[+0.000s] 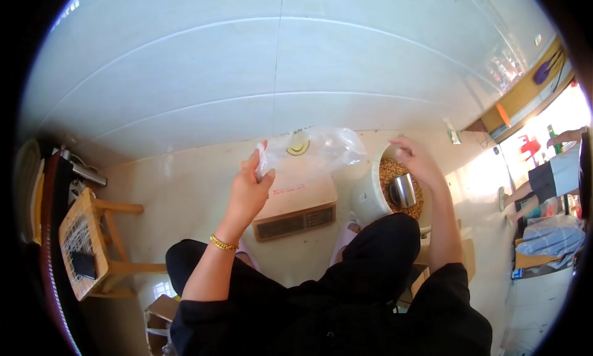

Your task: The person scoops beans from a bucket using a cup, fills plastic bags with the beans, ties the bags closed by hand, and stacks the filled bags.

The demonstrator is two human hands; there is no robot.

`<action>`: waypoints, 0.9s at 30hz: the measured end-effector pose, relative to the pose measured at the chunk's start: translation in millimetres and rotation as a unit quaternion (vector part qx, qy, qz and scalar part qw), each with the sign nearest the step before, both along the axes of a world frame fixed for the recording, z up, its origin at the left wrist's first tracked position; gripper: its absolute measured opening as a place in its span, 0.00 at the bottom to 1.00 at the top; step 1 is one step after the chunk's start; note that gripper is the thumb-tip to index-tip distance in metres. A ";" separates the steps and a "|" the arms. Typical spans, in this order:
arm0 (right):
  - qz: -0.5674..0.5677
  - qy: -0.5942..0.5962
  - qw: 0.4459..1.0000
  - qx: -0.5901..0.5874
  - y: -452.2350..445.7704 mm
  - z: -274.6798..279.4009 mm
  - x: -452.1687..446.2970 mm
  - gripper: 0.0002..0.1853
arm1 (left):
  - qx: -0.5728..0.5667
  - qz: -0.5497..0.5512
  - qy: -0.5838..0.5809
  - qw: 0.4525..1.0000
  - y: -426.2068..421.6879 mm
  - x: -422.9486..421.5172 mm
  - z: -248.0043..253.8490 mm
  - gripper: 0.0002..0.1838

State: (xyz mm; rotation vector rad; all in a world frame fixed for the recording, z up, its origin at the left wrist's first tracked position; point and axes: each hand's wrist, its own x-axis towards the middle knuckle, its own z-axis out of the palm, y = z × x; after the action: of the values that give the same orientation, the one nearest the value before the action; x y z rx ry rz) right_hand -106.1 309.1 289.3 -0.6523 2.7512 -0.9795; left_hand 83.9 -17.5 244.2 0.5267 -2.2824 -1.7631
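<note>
My left hand (248, 182) is closed on one end of a clear plastic bag (324, 149), which has a yellow-and-dark print. The bag stretches out to the right above a digital scale (296, 211) with a pale top and dark front panel. My right hand (417, 159) is over the far rim of a white bucket (370, 195), fingers loosely bent and nothing visible in them. Inside the bucket, a shiny metal scoop (403, 190) rests on tan, peanut-like pieces (390, 169).
A wooden stool (102, 251) with a dark phone-like item (83, 264) stands left. Below it is an open cardboard box (162, 313). The tiled wall (278, 59) rises ahead. Another person (553, 177) stands at the far right, holding a green bottle.
</note>
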 end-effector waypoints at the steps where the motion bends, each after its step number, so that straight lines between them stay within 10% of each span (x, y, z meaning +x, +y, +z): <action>1: -0.021 0.003 0.997 0.077 18.4 -13.0 -7.9 0.14 | -0.025 -0.005 0.003 1.000 0.1 1.0 -0.9 0.31; 9: -0.219 -0.279 0.930 0.097 77.1 -139.8 1.2 0.17 | -0.123 -0.034 -0.021 0.992 6.2 -6.3 -17.2 0.32; 17: -0.174 -0.276 0.939 0.107 128.9 -231.6 -21.1 0.22 | -0.100 -0.053 -0.036 0.993 12.9 -14.5 -14.2 0.31; 27: -0.196 -0.037 0.923 0.329 77.9 -142.9 10.3 0.26 | -0.151 -0.103 -0.040 0.982 17.9 -21.2 -24.4 0.32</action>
State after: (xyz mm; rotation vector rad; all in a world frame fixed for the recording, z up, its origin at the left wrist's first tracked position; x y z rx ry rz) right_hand -95.8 387.0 146.4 0.0447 2.9196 -0.0669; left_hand 62.7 0.3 219.8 0.3181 -2.6810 -1.4569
